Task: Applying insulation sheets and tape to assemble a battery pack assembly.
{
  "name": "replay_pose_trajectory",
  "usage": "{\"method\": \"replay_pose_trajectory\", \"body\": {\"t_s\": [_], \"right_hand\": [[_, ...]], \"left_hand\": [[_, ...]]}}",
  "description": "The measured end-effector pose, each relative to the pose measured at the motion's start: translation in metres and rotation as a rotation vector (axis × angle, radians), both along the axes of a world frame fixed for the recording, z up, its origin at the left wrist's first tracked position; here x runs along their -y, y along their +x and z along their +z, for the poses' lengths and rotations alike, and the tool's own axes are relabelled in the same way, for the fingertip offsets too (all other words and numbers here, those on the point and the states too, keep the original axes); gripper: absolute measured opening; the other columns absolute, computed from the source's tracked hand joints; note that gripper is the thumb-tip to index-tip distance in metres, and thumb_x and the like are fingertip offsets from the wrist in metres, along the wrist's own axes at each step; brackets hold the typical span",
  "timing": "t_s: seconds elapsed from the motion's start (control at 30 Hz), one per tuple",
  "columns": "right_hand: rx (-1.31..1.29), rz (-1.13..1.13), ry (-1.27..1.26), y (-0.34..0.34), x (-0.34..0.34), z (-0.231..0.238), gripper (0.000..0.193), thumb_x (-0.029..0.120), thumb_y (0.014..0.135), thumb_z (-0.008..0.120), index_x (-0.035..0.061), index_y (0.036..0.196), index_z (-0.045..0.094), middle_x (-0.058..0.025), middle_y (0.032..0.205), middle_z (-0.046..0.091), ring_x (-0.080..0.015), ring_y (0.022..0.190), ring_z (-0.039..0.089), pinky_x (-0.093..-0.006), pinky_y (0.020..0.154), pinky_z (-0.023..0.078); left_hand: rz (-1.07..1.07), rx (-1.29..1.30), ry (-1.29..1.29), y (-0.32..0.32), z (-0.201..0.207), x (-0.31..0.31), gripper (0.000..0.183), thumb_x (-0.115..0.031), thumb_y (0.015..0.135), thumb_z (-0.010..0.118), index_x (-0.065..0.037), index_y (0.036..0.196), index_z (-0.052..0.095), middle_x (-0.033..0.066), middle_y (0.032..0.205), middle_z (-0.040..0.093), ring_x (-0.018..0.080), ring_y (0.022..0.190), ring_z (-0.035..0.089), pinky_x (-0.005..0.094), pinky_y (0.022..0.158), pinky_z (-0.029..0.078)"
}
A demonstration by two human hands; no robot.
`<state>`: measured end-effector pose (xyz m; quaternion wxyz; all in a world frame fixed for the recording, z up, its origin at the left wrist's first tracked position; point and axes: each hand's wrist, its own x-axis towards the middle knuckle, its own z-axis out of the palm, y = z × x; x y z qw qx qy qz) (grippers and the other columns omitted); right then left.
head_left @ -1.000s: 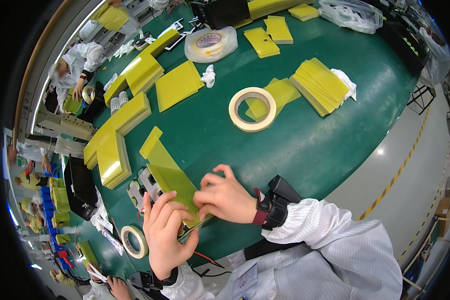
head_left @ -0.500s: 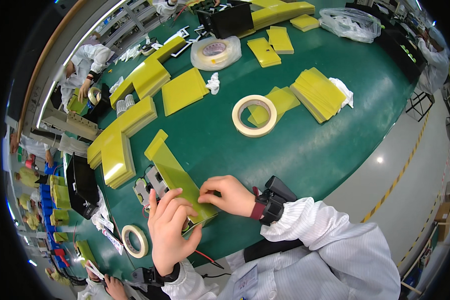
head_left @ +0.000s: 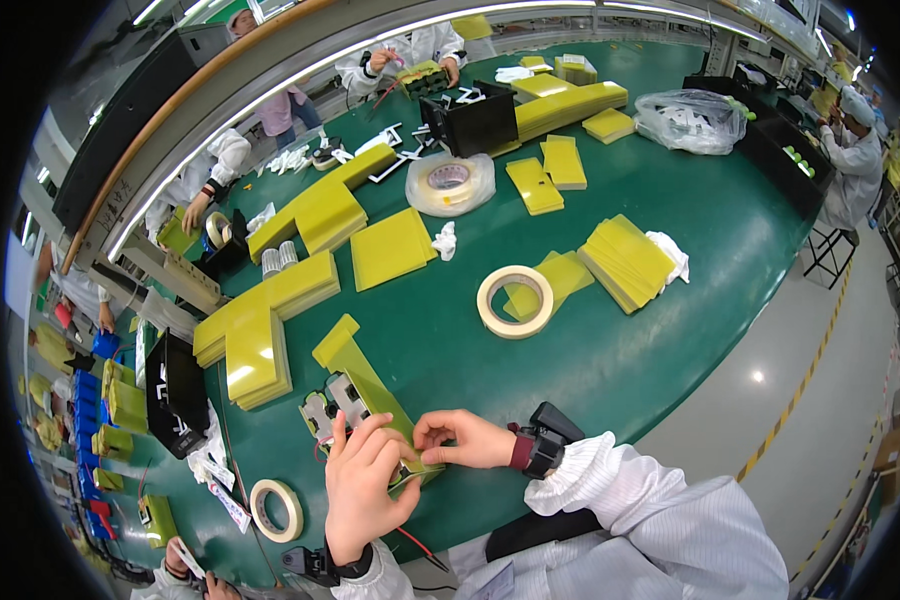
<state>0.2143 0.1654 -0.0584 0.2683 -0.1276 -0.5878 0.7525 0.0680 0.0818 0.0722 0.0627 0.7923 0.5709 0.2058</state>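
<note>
A battery pack (head_left: 318,412) with grey end faces and wires lies on the table in front of me. A long, folded yellow-green insulating sheet (head_left: 375,385) runs along its right side, with a flap sticking out at the far end. My left hand (head_left: 365,490) is at the pack's near end, thumb at the near edge and fingers over the top, partly hiding it. With fingertips pinched together, my right hand (head_left: 462,440) grips the sheet's edge near its near corner. Red and black wires (head_left: 417,543) trail out below the left hand.
Masking tape rolls lie left of my hands (head_left: 276,511) and ahead (head_left: 515,302). Stacks of yellow sheets (head_left: 258,365) (head_left: 625,262) stand around. A black bin (head_left: 175,390) is at the left and a bagged tape roll (head_left: 450,185) farther off. Co-workers sit around the table.
The view has tilted up, so the scene sits lower. My right fingertips have shifted along the sheet toward its near corner. The left hand stays at the pack's near end.
</note>
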Motion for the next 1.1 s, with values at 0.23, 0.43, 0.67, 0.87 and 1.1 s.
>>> {"method": "replay_pose_trajectory", "body": {"t_s": [0.23,0.43,0.67,0.87,1.1], "right_hand": [[-0.053,0.019,-0.134,-0.009,0.003,-0.008,0.009,0.004,0.085,0.064,0.0025,0.089,0.056,0.0021,0.078,0.056,-0.0041,0.074,0.051,-0.021,0.067,0.043],[0.101,-0.139,0.06,-0.01,0.01,-0.006,0.011,0.013,0.093,0.055,0.0024,0.091,0.051,-0.0013,0.077,0.052,-0.0098,0.07,0.048,-0.0247,0.065,0.042],[0.009,-0.034,0.216,0.001,0.011,0.006,0.021,0.018,0.09,0.061,0.003,0.094,0.047,-0.0036,0.081,0.048,-0.0128,0.073,0.046,-0.0267,0.065,0.041],[0.022,-0.063,0.392,0.001,0.016,0.008,0.036,0.016,0.081,0.071,0.0027,0.1,0.044,-0.006,0.09,0.045,-0.0156,0.077,0.044,-0.0276,0.067,0.043],[0.166,-0.089,0.522,0.0,0.023,0.017,0.038,0.018,0.079,0.072,0.0012,0.097,0.042,-0.0101,0.088,0.043,-0.0227,0.075,0.046,-0.0325,0.069,0.044]], "left_hand": [[0.003,-0.001,0.001,0.002,0.001,-0.002,0.027,-0.009,0.054,0.072,-0.01,0.075,0.055,0.0036,0.082,0.057,0.029,0.111,0.055,0.0574,0.106,0.023],[-0.014,-0.036,0.001,0.002,0.001,-0.003,0.026,-0.009,0.056,0.071,-0.011,0.077,0.056,0.0025,0.086,0.059,0.0264,0.11,0.056,0.0582,0.105,0.026],[-0.003,-0.02,0.023,0.001,0.001,-0.002,0.026,-0.009,0.056,0.072,-0.01,0.077,0.057,0.0029,0.085,0.058,0.0265,0.11,0.056,0.0574,0.106,0.025],[-0.002,-0.01,0.027,0.001,0.001,-0.001,0.025,-0.01,0.056,0.072,-0.01,0.077,0.057,0.0025,0.084,0.058,0.0263,0.11,0.056,0.0575,0.106,0.025],[-0.003,-0.024,0.02,0.003,0.002,-0.002,0.024,-0.011,0.057,0.071,-0.011,0.075,0.056,0.002,0.083,0.058,0.026,0.11,0.056,0.0577,0.104,0.027]]}}
